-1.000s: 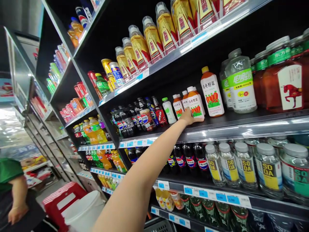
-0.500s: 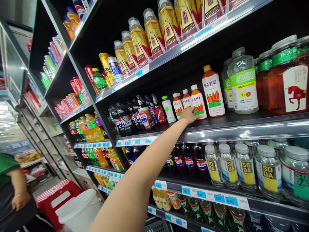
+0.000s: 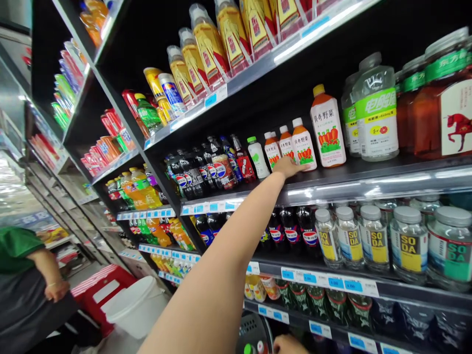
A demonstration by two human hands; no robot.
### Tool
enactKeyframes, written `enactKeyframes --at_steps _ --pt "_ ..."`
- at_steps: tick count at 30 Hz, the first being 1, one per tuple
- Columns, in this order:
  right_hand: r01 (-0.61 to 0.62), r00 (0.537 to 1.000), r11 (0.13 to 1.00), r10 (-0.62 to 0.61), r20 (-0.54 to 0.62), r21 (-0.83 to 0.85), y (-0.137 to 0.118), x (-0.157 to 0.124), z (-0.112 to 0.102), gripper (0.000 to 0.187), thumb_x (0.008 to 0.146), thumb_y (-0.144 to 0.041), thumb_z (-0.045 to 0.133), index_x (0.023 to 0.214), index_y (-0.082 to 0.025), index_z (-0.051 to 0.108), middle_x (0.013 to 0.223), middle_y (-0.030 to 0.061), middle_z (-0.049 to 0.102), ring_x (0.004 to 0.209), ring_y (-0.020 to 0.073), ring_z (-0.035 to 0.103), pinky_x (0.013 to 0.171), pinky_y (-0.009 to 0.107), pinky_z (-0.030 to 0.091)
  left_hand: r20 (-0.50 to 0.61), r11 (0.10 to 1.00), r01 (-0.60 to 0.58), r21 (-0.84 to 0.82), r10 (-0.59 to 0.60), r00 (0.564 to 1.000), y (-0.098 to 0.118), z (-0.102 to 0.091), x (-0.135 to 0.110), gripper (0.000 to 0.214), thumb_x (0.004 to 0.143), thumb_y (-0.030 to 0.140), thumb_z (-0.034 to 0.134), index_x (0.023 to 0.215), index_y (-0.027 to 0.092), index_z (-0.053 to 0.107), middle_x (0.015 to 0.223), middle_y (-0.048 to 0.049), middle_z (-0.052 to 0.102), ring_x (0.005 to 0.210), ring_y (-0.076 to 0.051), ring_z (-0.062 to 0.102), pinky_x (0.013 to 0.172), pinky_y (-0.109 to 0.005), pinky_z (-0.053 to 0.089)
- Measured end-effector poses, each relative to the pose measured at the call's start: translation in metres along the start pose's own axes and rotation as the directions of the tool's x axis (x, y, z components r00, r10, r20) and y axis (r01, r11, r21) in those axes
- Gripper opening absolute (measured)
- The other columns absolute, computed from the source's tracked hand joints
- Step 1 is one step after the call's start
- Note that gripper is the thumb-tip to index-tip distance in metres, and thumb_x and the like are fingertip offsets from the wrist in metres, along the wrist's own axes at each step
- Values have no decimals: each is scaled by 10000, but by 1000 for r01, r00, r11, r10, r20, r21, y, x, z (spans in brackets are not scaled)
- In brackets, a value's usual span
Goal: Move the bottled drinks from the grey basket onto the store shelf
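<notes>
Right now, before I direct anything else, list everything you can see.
small orange bottles: about four, white labels, middle shelf
tall orange bottle: one, right of them
cola bottles: many, dark, left of them
soda bottles: several, clear, yellow labels, shelf below
yellow bottles: a row, top shelf
bucket: one, white, floor
stool: one, red, beside bucket
another person: one, green sleeve, far left
left hand: fingers at a small orange bottle's base
right hand: bottom edge, mostly out of view
</notes>
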State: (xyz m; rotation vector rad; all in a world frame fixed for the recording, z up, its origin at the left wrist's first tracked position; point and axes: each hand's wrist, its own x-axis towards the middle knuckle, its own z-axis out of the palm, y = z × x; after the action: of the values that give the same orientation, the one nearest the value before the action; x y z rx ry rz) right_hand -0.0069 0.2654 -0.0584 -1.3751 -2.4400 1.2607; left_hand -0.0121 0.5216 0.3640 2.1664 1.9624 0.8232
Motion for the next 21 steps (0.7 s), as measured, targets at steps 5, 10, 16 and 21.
enactKeyframes --at_steps 5,10,16,21 --pt "-50 991 998 55 126 -42 2 -8 -1 297 942 -387 660 1104 -157 754 1153 137 733 1112 281 687 912 350 528 -270 997 30 -64 -47 962 19 -44 -31 533 928 532 559 839 21 685 876 -100 732 903 -198 731 833 -332 543" --pt "-66 955 994 88 284 -85 21 -12 -2 426 930 -457 664 1252 -182 707 1296 109 684 1162 245 667 897 250 492 -607 971 -236 42 212 766 -27 -48 -177 289 954 288 385 926 146 636 864 54 639 844 -61 697 786 -258 497" --pt "-154 934 962 216 285 -224 37 0 6 621 996 -524 525 1404 -58 565 1410 227 575 1277 326 585 992 353 465 -598 959 167 231 4 801 -205 103 -436 143 888 264 532 934 172 631 715 -22 674 580 -148 633 592 -266 493" --pt "-112 916 949 214 339 -295 16 8 29 547 984 -521 548 1339 -112 630 1352 199 629 1237 310 619 977 350 488 -20 413 894 171 -906 423 -313 232 -574 424 964 230 487 1381 160 459 1093 -91 721 969 -219 702 843 -303 512"
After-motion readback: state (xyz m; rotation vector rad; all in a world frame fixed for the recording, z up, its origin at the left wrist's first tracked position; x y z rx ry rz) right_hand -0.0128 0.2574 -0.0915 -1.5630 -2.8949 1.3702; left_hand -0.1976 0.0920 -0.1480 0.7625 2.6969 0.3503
